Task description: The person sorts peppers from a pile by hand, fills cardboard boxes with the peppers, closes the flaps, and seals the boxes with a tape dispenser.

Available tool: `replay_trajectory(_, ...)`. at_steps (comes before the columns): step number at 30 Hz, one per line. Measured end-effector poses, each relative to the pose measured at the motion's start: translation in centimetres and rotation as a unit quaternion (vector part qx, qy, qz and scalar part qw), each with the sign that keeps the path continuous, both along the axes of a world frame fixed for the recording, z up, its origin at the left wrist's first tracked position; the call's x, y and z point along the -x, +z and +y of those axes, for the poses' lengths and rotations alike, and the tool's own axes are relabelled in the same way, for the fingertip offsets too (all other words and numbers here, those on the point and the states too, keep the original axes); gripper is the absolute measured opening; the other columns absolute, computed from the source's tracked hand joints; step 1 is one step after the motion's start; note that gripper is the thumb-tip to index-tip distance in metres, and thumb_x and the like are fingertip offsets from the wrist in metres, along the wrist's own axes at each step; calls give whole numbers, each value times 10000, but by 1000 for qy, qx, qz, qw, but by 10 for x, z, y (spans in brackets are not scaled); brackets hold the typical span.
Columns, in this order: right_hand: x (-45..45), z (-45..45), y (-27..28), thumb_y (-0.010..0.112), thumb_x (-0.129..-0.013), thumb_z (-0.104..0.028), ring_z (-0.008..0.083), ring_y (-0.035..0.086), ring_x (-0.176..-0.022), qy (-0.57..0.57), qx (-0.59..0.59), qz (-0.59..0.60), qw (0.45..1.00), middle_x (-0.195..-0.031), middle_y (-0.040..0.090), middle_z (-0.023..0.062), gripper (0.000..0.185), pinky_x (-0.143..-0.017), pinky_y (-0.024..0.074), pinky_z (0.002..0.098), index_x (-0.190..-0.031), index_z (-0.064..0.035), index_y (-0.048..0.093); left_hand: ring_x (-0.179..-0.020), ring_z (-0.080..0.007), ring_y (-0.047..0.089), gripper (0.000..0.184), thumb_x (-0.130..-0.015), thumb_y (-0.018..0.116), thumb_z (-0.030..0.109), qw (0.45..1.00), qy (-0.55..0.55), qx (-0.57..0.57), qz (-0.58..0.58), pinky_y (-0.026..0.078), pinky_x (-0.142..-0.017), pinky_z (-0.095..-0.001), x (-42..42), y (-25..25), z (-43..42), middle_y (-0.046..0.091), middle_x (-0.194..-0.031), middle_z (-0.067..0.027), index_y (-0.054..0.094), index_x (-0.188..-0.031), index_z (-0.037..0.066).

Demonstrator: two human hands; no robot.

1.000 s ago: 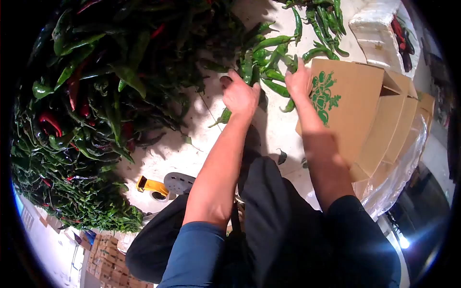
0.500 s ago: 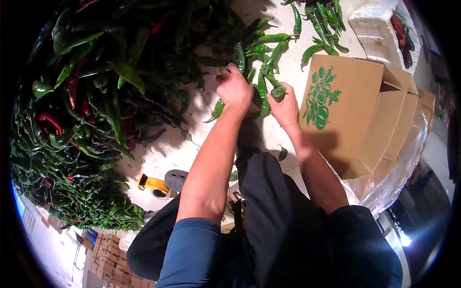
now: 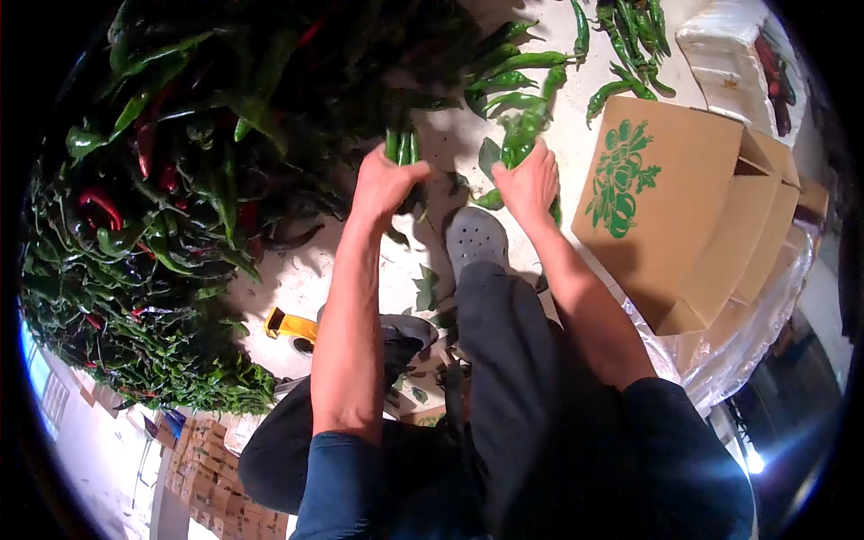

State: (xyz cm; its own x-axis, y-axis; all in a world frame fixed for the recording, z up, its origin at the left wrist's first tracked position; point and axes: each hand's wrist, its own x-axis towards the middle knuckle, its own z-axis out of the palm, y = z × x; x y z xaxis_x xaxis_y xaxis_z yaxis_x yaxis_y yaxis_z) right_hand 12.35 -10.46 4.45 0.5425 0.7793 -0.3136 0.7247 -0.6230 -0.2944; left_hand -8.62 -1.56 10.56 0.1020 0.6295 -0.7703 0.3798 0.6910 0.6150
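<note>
My left hand (image 3: 383, 185) is closed around a few long green chili peppers (image 3: 402, 148), which stick up past the fingers beside the big pile of peppers (image 3: 207, 144). A curled green chili pepper (image 3: 519, 146) is gripped in my right hand (image 3: 531, 187); its far end is blurred. More loose green chili peppers (image 3: 531, 61) lie on the pale floor just beyond the right hand. Some red peppers (image 3: 101, 205) show among the green ones in the pile.
On the right stands an open cardboard box (image 3: 661, 184) with a green vegetable print, plastic film (image 3: 751, 337) beside it. Behind it is a white foam box (image 3: 724, 49) with dark red peppers. My grey clog (image 3: 475, 236) and a yellow tool (image 3: 290, 326) are on the floor.
My left hand has moved left toward the pile and now holds green chili peppers. My right hand has shifted slightly, still on a pepper. A grey clog has come into view between the arms.
</note>
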Motion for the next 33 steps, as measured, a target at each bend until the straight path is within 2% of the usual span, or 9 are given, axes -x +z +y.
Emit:
replay_trajectory(9, -15, 4, 23, 740, -725, -256, 418, 671, -980, -67, 14, 165, 984, -1002, 697, 241, 521, -889, 519, 453, -1117, 46, 578, -759, -161, 640, 288, -791, 763, 56, 945, 220, 132, -206, 536, -671, -319, 12, 1, -78, 667, -912, -65, 625, -1040, 12)
replay_trajectory(11, -31, -8, 7, 802, -713, -159, 193, 665, -862, -88, -63, 269, 957, -933, 702, 100, 432, -797, 530, 320, -1073, 13, 636, -787, -162, 655, 327, -786, 768, 53, 938, 212, 137, -238, 549, -694, -325, 12, 0, -82, 700, -969, -86, 643, -1082, -6)
replay_trajectory(13, -48, -7, 32, 799, -740, -189, 200, 686, -852, -106, -54, 365, 923, -938, 723, 81, 373, -756, 533, 346, -1044, -6, 683, -865, -178, 667, 375, -796, 754, 75, 938, 173, 130, -271, 547, -769, -324, 20, 3, -78, 718, -1052, -116, 633, -1139, -18)
replay_trajectory(17, -57, -2, 84, 762, -781, -86, 143, 624, -729, -206, -126, 586, 773, -892, 651, 27, 380, -628, 517, 288, -1126, -15, 620, -928, -203, 667, 423, -806, 732, 119, 924, 149, 105, -338, 541, -821, -326, 23, 27, -58, 709, -1079, -136, 580, -1179, -10)
replay_trajectory(23, -70, -7, 75, 713, -758, -174, 222, 606, -877, -174, -116, 849, 484, -927, 600, 81, 500, -772, 519, 365, -1203, -20, 544, -874, -212, 655, 444, -807, 742, 157, 917, 122, 98, -368, 558, -777, -341, 7, 48, -46, 704, -1081, -159, 569, -1188, 8)
replay_trajectory(24, -63, -7, 95, 698, -743, -185, 210, 553, -885, -184, -114, 813, 541, -943, 569, 83, 549, -789, 486, 378, -1230, -17, 510, -881, -208, 662, 418, -813, 739, 141, 908, 142, 97, -382, 566, -787, -343, 10, 53, -49, 705, -1054, -145, 581, -1176, 5)
replay_trajectory(29, -53, 1, 122, 711, -734, -166, 160, 511, -783, -118, -49, 861, 491, -958, 549, 53, 555, -702, 480, 313, -1225, -14, 503, -969, -248, 682, 388, -837, 724, 116, 846, 241, 97, -466, 597, -890, -446, 23, 81, -57, 690, -1029, -131, 586, -1181, -1)
replay_trajectory(31, -17, 21, 182, 716, -733, -155, 179, 608, -833, -98, -72, 728, 675, -996, 623, 79, 547, -756, 537, 318, -1231, -1, 551, -1047, -278, 676, 382, -858, 716, 108, 823, 248, 69, -506, 596, -898, -548, 26, 97, -52, 673, -1083, -147, 574, -1197, 1)
replay_trajectory(33, 16, 50, 233, 713, -777, -64, 177, 660, -941, -7, -60, 715, 696, -1092, 684, 99, 468, -816, 545, 305, -1228, 7, 608, -1054, -277, 673, 372, -862, 718, 95, 830, 258, -1, -495, 596, -895, -522, 26, 136, -42, 666, -1098, -136, 578, -1195, 3)
